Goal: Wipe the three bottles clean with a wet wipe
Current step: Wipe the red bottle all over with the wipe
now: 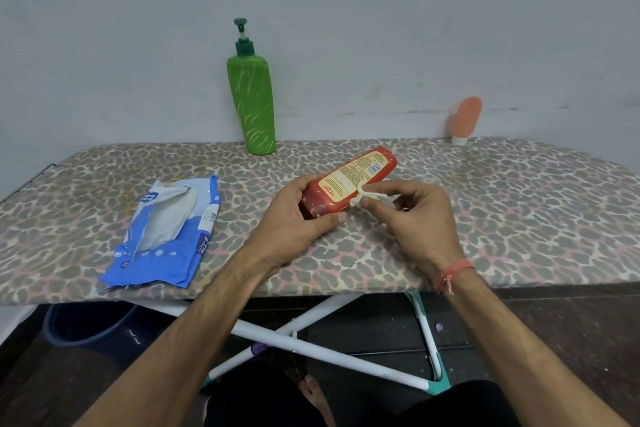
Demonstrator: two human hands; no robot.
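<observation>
On the tabletop (485, 204), the green pump bottle (252, 100) and small orange bottle (465, 118) stand at the far edge, apparently unwiped. Centre, the left hand (294, 218) grips the tilted red bottle (346, 180); the right hand (419, 215) pinches the wet wipe (367, 196) against its label. Judged: first bottle in progress.

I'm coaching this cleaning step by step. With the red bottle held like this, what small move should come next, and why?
Probably draw the wet wipe along the red bottle toward its far end. The right hand pinches the balled wipe against the label's middle, while the left hand grips the cap end, steadying it above the ironing board. The far half looks not yet covered.
</observation>
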